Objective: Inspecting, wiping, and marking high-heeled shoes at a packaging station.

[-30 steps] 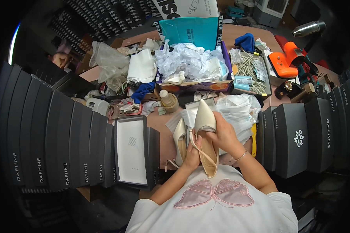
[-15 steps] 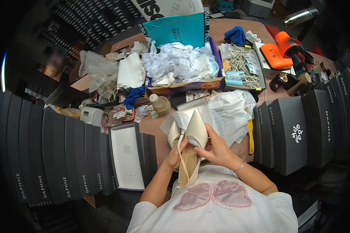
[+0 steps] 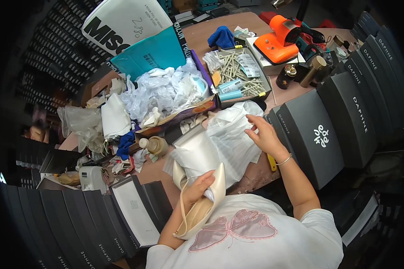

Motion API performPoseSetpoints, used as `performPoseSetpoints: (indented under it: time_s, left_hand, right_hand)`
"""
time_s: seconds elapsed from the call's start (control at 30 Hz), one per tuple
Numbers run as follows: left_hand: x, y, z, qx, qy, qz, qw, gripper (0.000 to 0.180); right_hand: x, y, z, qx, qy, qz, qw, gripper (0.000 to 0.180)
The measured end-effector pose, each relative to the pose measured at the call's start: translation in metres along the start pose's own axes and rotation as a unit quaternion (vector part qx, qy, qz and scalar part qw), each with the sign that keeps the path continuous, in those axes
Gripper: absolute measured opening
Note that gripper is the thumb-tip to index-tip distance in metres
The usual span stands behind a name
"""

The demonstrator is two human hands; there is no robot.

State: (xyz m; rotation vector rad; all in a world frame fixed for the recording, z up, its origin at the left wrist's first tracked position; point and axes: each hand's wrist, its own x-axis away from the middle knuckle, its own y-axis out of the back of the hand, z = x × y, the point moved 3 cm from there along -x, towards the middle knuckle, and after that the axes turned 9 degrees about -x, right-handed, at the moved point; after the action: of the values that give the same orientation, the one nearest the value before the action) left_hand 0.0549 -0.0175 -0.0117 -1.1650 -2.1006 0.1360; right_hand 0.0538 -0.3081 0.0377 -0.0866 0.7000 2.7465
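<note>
Shoes (image 3: 201,204), a cream pointed pair with thin straps, are lying against the person's chest at the near edge of the table (image 3: 202,33), and the left hand (image 3: 197,190) is clasping them around the middle, fingers curled over the upper one. The right hand (image 3: 265,134) is hovering with fingers spread and holding nothing, just above crumpled white wrapping paper (image 3: 233,134) that is spreading over the table in front of the person. Beside the paper a white dust bag (image 3: 197,150) is standing half upright, touching the shoes' toes. Black shoe boxes (image 3: 321,134) are crowding the right edge, and another row (image 3: 76,224) is walling off the left, leaving only a narrow strip of bare tabletop. Farther back, an open carton of white tissue (image 3: 166,89) is filling the middle.
</note>
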Motion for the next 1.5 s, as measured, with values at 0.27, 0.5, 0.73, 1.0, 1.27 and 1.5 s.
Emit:
performPoseSetpoints:
  time_s: [0.27,0.5,0.73,1.0,1.27,1.5]
  left_hand:
    - [-0.013,0.014,0.023,-0.010,0.007,-0.030,0.999,0.048]
    - [0.013,0.018,0.028,0.007,-0.006,-0.111,0.994,0.047]
    - [0.017,0.019,0.031,0.007,-0.050,-0.116,0.992,0.052]
    - [0.039,0.028,0.024,-0.003,-0.082,-0.169,0.982,0.055]
    - [0.054,0.029,0.034,-0.019,-0.095,-0.211,0.973,0.052]
    - [0.066,0.027,0.033,-0.002,-0.148,-0.242,0.959,0.052]
  right_hand:
    - [-0.023,-0.133,-0.035,0.038,-0.036,0.269,0.962,0.072]
    - [0.067,-0.167,-0.057,0.042,-0.046,0.286,0.956,0.055]
    - [-0.068,-0.126,-0.019,-0.044,0.050,0.102,0.993,0.016]
    - [-0.156,-0.254,-0.051,0.222,0.180,0.306,0.908,0.022]
    - [-0.153,-0.283,-0.067,0.269,0.232,0.295,0.887,0.017]
    - [-0.117,-0.156,0.040,0.010,0.167,0.161,0.973,0.010]
